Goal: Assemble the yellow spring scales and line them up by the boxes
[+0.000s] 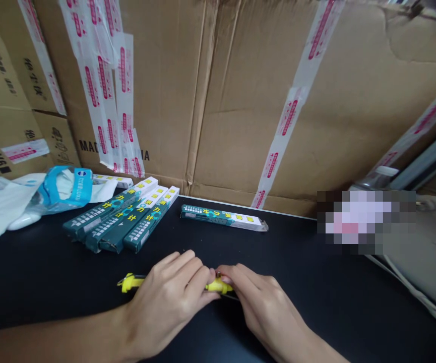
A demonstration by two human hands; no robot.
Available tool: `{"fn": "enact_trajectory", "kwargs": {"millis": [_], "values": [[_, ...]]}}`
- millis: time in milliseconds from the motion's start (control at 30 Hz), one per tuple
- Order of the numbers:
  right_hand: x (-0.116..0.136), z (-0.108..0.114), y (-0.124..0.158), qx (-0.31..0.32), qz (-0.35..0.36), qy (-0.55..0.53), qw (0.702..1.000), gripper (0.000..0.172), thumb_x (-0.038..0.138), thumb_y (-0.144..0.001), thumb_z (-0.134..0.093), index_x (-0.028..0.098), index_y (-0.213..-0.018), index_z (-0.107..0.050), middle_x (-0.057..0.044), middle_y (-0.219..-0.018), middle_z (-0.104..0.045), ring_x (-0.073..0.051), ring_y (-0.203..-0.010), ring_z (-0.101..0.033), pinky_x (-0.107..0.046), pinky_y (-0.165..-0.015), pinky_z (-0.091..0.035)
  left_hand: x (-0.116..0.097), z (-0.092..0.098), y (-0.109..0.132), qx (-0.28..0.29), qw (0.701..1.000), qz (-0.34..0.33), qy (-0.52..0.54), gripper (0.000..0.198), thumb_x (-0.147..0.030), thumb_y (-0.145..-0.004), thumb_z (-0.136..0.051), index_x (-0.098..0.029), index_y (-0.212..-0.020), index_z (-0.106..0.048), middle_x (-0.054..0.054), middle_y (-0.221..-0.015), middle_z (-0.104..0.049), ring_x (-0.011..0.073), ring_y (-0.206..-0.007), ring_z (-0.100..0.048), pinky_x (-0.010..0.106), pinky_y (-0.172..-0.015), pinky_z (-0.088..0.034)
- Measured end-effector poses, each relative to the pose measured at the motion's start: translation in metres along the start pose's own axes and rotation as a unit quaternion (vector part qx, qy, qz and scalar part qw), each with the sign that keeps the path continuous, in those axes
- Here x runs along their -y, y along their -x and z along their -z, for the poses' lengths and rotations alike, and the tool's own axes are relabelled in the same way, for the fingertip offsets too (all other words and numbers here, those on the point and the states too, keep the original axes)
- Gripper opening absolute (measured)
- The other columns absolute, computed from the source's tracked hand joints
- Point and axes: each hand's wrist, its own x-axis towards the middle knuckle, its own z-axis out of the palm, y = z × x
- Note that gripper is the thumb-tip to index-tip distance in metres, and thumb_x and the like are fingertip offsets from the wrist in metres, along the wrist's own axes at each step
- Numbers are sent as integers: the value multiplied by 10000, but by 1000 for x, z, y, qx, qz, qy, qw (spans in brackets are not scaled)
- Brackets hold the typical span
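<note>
A slim tube-shaped spring scale with yellow ends (218,286) lies sideways in my two hands, low over the black tabletop. My left hand (176,287) is closed around its middle, which hides most of the tube. Past that hand, to the left, the other yellow end with a small metal ring sticks out. The fingers of my right hand (261,297) pinch the right yellow end, at a small metal part. What sits under the right fingertips is hidden. Beyond my hands lies a single green and white box (221,218), with a torn-looking right end.
Several similar green and white boxes (142,222) lie in a pile at the left. Beside them are a blue and white plastic packet (68,185) and white plastic bags (2,206). A taped cardboard wall (240,101) stands behind. At right are a blurred-out patch and a grey bag (425,252).
</note>
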Motion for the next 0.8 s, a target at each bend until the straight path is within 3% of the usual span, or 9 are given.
{"fn": "enact_trajectory", "kwargs": {"millis": [267,367,467,667,800], "values": [[-6,10,-3,18,128,50,990,331,110,-1056,-244,98,-1182,-550,-23,-710,-626,-152,-564,-574,-256,-535,-489,-1,2,4,1,1000,2,13,161,-220,-997,-507,-179,-846,-547,9,-742,-618,207,-685,-582,349,-651,-442],[-4,8,-6,25,120,62,991,315,281,-1067,-349,71,-1211,-534,-34,-743,-632,-163,-610,-602,-270,-558,-513,2,2,1,2,1000,12,1,218,-250,-1018,-456,-178,-839,-557,20,-737,-621,215,-672,-575,352,-622,-442],[-4,5,-9,17,100,105,989,496,482,-1006,-432,51,-1237,-519,-63,-796,-633,-200,-673,-626,-312,-578,-538,6,2,-1,-7,1000,11,-4,250,-296,-1027,-442,-171,-861,-580,21,-730,-633,212,-668,-577,351,-625,-453],[-8,4,-11,34,84,145,985,261,266,-1053,-373,111,-1106,-576,-73,-849,-628,-215,-718,-606,-354,-632,-525,5,0,0,-1,1000,-9,0,192,-286,-1012,-493,-168,-897,-591,13,-731,-655,208,-668,-601,339,-619,-450],[-6,5,-10,60,77,122,988,344,429,-1015,-463,113,-1109,-562,-74,-877,-636,-222,-746,-613,-362,-649,-524,5,0,-1,5,1000,-5,11,206,-271,-1018,-473,-178,-866,-574,18,-750,-670,216,-689,-624,338,-615,-458]]}}
